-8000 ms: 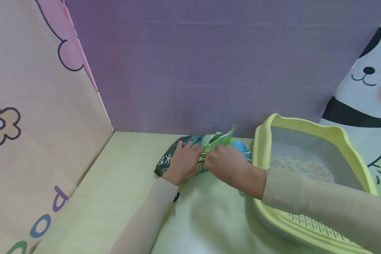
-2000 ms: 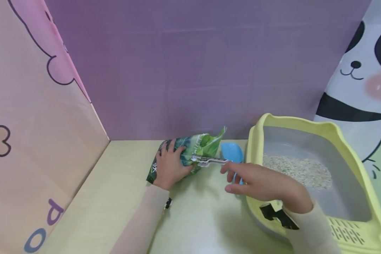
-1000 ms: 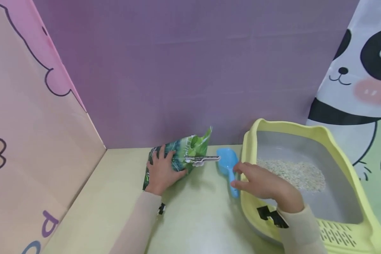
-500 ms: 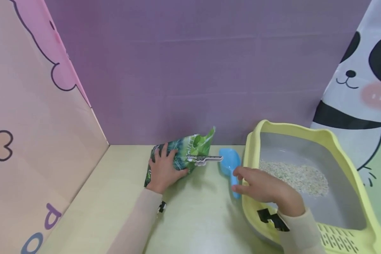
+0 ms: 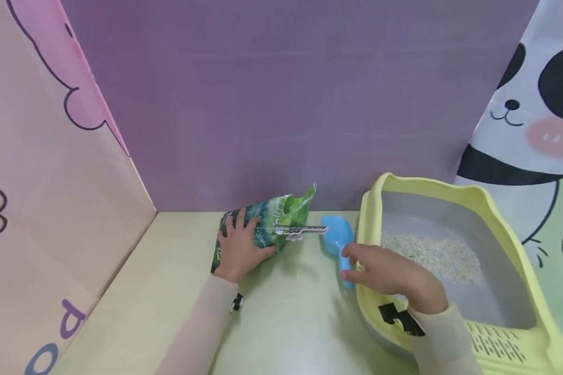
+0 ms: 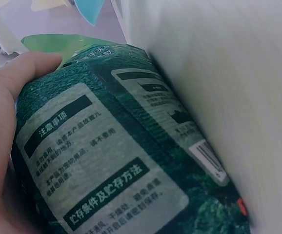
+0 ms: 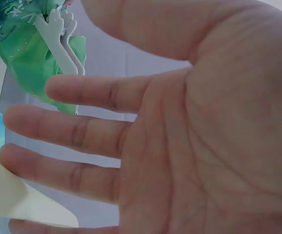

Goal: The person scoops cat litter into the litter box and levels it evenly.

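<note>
My left hand [image 5: 240,249] rests with spread fingers on a green bag [image 5: 265,216] of printed packaging lying by the back wall. In the left wrist view the thumb [image 6: 33,66] lies along the bag's side; the other fingers are hidden. A white and dark bag clip [image 5: 305,229] sits across the bag near its bright green end and sticks out to the right. My right hand [image 5: 384,268] hovers by the handle of a blue scoop [image 5: 336,232], holding nothing. In the right wrist view its fingers [image 7: 72,129] are extended and apart.
A yellow-rimmed litter box [image 5: 372,224] stands to the right, with a heap of pale granular litter [image 5: 433,255] in its grey basin. The scoop lies between bag and box. A purple back wall [image 5: 262,114] and a printed left wall [image 5: 75,208] bound the pale table [image 5: 178,307].
Earlier both hands were at the bag's end; the clip now shows there and the right hand has come away to the scoop. Over the last second little has moved besides the camera.
</note>
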The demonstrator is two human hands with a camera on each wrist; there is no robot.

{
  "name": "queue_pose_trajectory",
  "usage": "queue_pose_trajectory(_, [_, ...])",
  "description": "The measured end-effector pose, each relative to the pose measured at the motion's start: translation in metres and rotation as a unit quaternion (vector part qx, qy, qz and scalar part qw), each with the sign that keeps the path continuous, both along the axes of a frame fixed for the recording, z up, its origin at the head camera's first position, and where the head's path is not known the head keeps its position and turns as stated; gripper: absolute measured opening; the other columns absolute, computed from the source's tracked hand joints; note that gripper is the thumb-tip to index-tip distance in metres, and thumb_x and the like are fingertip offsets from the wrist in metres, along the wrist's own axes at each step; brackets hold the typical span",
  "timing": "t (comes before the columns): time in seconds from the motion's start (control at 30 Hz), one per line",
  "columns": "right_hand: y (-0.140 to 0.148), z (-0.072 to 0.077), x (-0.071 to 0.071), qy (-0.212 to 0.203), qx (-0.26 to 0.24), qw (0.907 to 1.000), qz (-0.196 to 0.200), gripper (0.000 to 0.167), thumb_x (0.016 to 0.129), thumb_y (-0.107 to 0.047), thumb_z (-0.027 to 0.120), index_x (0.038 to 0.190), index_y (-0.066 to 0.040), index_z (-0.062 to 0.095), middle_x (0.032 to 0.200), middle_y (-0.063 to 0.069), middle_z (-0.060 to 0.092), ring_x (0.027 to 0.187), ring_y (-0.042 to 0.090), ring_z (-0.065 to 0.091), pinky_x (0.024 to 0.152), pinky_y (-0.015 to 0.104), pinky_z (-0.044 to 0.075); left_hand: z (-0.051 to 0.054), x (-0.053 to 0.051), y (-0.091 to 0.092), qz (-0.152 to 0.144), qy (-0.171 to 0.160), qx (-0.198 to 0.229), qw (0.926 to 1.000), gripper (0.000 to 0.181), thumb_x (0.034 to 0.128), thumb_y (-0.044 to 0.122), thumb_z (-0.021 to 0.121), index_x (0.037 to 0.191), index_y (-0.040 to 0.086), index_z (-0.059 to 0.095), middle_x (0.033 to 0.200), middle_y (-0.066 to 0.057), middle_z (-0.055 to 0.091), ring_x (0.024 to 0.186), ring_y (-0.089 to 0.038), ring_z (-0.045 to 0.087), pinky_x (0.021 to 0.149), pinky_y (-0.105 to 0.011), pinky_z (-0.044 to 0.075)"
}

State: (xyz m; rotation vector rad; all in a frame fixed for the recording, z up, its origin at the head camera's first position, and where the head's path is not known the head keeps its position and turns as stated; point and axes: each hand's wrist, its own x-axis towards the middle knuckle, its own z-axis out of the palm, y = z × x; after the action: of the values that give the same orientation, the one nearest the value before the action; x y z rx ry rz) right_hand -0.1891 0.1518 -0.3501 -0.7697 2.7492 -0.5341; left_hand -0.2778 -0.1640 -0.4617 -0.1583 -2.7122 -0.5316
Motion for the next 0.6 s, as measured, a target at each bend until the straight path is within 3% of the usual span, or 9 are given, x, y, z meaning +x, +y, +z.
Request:
queue_pose_trajectory(0.33, [0.011, 0.001, 0.002, -0.022, -0.023, 0.9995, -0.003, 0.045, 0.101, -0.038, 0.063, 0.133, -0.008, 0.055, 0.124, 0.009, 0.068, 0.111, 0.026, 0.065, 0.093, 0.049, 0.053, -0.001, 0.0, 0.003, -0.003, -0.013, -0.011, 0.9999, 0.085, 0.0775, 0.066, 0.077, 0.146, 0.022, 0.055, 0.168, -0.016, 0.026, 0.149, -0.052, 0.027, 0.104, -0.081, 0.031])
queue_pose_trajectory(0.5, [0.013, 0.005, 0.001, 0.005, -0.035, 0.9994, 0.008, 0.044, 0.101, -0.039, 0.061, 0.132, -0.009, 0.057, 0.124, 0.01, 0.068, 0.113, 0.029, 0.065, 0.094, 0.05, 0.053, 0.0, 0.001, 0.002, 0.001, 0.012, -0.011, 0.9999, 0.085, 0.0752, 0.067, 0.079, 0.143, 0.021, 0.057, 0.166, -0.018, 0.03, 0.147, -0.053, 0.031, 0.1, -0.082, 0.035])
queue_pose_trajectory(0.6, [0.014, 0.008, 0.001, 0.044, -0.046, 0.998, 0.001, 0.04, 0.101, -0.038, 0.062, 0.129, -0.01, 0.058, 0.12, 0.006, 0.069, 0.112, 0.029, 0.066, 0.091, 0.048, 0.054, 0.002, 0.002, -0.001, -0.009, 0.009, -0.01, 0.9999, 0.085, 0.0757, 0.067, 0.078, 0.143, 0.02, 0.056, 0.166, -0.019, 0.029, 0.147, -0.053, 0.03, 0.099, -0.083, 0.035])
